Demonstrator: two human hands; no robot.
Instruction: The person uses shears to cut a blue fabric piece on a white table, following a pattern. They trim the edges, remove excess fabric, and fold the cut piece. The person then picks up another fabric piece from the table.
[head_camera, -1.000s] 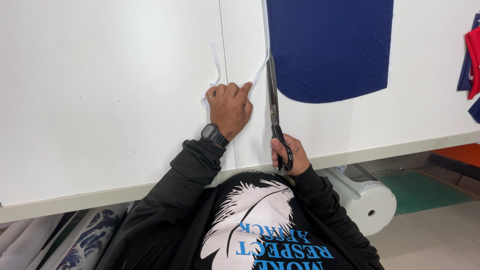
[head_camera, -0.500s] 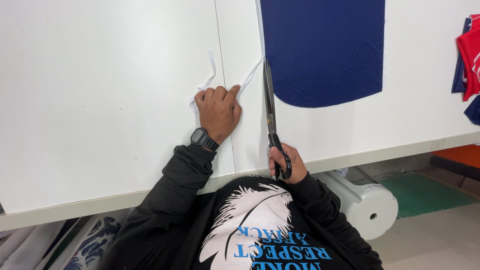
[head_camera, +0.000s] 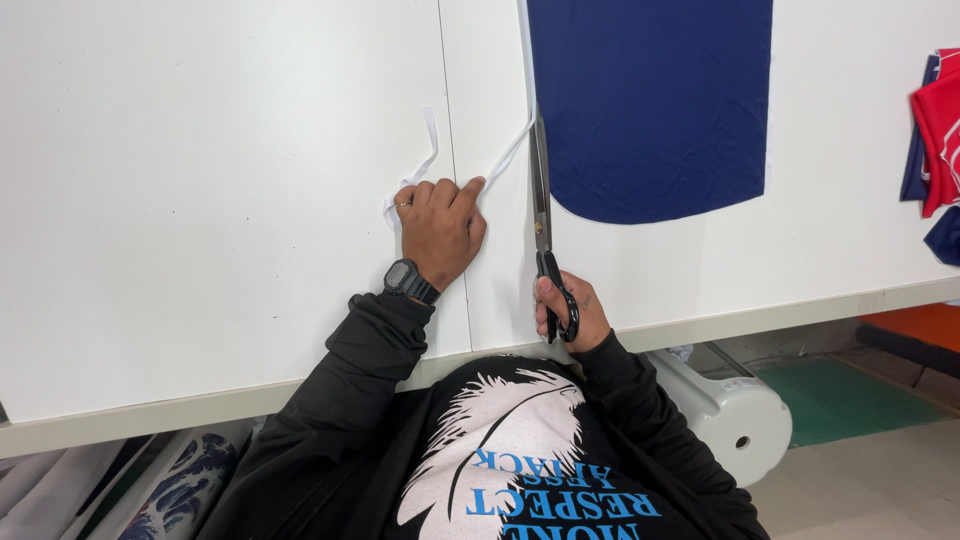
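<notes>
Here my left hand presses flat on the white fabric at mid-frame, fingers pinching a thin white strip. My right hand, lower centre, grips long black scissors pointing up beside the navy cloth on the surface.

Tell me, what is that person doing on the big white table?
A person in a black jacket is at a white table. Their right hand holds long black scissors, with the blades pointing away along the left edge of a dark blue cloth. Their left hand, with a black watch on the wrist, presses flat on the table and pinches a thin white strip that runs up toward the blades. Red and blue cloth lies at the far right.
</notes>
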